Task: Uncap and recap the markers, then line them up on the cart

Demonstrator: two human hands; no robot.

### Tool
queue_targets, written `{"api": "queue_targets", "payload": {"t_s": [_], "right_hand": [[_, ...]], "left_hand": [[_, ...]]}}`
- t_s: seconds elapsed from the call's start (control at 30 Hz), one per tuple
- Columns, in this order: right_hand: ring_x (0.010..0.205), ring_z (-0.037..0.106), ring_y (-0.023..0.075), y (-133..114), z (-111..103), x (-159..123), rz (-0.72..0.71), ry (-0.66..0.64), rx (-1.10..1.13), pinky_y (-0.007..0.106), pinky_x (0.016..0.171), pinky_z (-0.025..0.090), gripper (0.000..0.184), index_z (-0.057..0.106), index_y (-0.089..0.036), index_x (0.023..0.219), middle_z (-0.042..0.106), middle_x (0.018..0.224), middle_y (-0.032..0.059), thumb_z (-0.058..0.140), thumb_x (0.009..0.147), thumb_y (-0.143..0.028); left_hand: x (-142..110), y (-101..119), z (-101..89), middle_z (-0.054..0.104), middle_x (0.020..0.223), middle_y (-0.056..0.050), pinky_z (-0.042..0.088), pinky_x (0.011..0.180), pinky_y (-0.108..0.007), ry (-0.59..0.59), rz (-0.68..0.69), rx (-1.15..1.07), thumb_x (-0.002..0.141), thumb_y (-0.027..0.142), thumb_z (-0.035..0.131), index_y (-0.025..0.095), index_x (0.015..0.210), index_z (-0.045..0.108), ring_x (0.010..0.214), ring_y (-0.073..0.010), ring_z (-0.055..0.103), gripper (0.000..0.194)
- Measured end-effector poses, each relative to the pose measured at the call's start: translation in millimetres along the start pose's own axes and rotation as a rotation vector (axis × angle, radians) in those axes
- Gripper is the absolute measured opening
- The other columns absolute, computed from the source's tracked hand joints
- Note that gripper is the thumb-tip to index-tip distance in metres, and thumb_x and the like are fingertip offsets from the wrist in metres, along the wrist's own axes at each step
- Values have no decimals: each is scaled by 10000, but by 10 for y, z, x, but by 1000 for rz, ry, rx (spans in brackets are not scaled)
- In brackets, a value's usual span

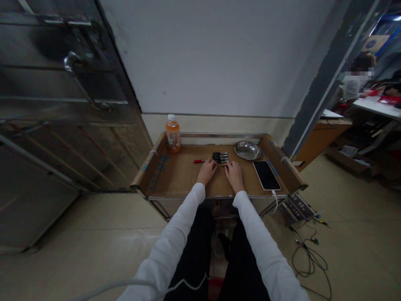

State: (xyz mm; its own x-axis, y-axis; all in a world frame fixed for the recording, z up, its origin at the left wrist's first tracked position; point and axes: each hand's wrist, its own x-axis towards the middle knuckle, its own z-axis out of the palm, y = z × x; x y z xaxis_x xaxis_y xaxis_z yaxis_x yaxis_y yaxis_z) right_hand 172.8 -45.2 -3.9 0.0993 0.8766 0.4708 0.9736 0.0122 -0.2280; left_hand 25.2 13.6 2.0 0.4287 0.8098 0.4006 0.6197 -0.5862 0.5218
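Note:
My left hand [208,171] rests low over the cardboard-lined cart top [178,175], its fingers curled together. My right hand [233,173] faces it from the other side, fingertips bent inward. Something thin lies between the two sets of fingertips, too small to make out. Just beyond them is a neat row of several short black pen-like pieces with silvery ends [220,155]. A slim red pen-like piece [198,161] lies to the left, its inner end close to my left hand.
An orange drink bottle [173,134] stands at the back left. A shiny metal dish [247,150] sits at the back right, with a phone [266,175] on a white cable in front. Cables [310,255] lie on the floor at right. A person [357,81] is in the background.

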Motion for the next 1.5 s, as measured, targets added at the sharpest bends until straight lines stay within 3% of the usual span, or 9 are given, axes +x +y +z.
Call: {"api": "queue_targets", "payload": {"t_s": [0.23, 0.43, 0.8, 0.97, 1.13, 1.5], "right_hand": [[947, 504, 232, -9, -10, 3, 13, 1, 11, 348, 830, 388, 223, 625, -172, 992, 586, 980, 111, 412, 930, -192], [958, 507, 238, -2, -8, 5, 26, 5, 13, 355, 833, 387, 232, 621, -169, 1010, 585, 996, 117, 404, 928, -178], [957, 527, 228, -17, -8, 7, -60, -9, 45, 349, 857, 407, 232, 632, -180, 1000, 592, 996, 104, 410, 930, -190], [992, 551, 223, -27, -2, 17, -109, -6, 146, 357, 905, 429, 235, 624, -171, 1039, 609, 1040, 111, 426, 912, -166], [1080, 563, 200, -22, 8, 11, -190, -15, 332, 343, 950, 444, 326, 557, -182, 1178, 623, 1146, 98, 423, 888, -120], [1019, 570, 213, 49, 105, 39, -142, -35, 325, 363, 934, 461, 248, 629, -176, 1036, 621, 1045, 95, 429, 893, -143]], "left_hand": [[-9, 9, 5, 562, 981, -67, 472, 878, -357, 60, 3, 32, 863, 175, 556, 176, 984, 593, 920, -193, 582, 126], [-31, 57, -35, 582, 978, -75, 473, 869, -346, 33, 89, 69, 861, 214, 575, 184, 918, 626, 921, -199, 591, 82], [-15, 24, 6, 616, 980, -78, 484, 870, -347, -18, 80, 40, 867, 220, 577, 177, 914, 641, 930, -203, 601, 91], [-29, 36, -6, 633, 1016, -60, 486, 886, -321, -27, 99, -51, 881, 198, 550, 193, 964, 626, 950, -178, 612, 112], [-34, 11, 0, 644, 996, -84, 498, 864, -323, 62, 46, -123, 893, 171, 523, 153, 1105, 552, 929, -182, 625, 215], [-19, -23, 48, 641, 1024, -59, 482, 920, -328, 15, 103, -89, 909, 192, 512, 185, 1010, 612, 967, -173, 617, 142]]}}
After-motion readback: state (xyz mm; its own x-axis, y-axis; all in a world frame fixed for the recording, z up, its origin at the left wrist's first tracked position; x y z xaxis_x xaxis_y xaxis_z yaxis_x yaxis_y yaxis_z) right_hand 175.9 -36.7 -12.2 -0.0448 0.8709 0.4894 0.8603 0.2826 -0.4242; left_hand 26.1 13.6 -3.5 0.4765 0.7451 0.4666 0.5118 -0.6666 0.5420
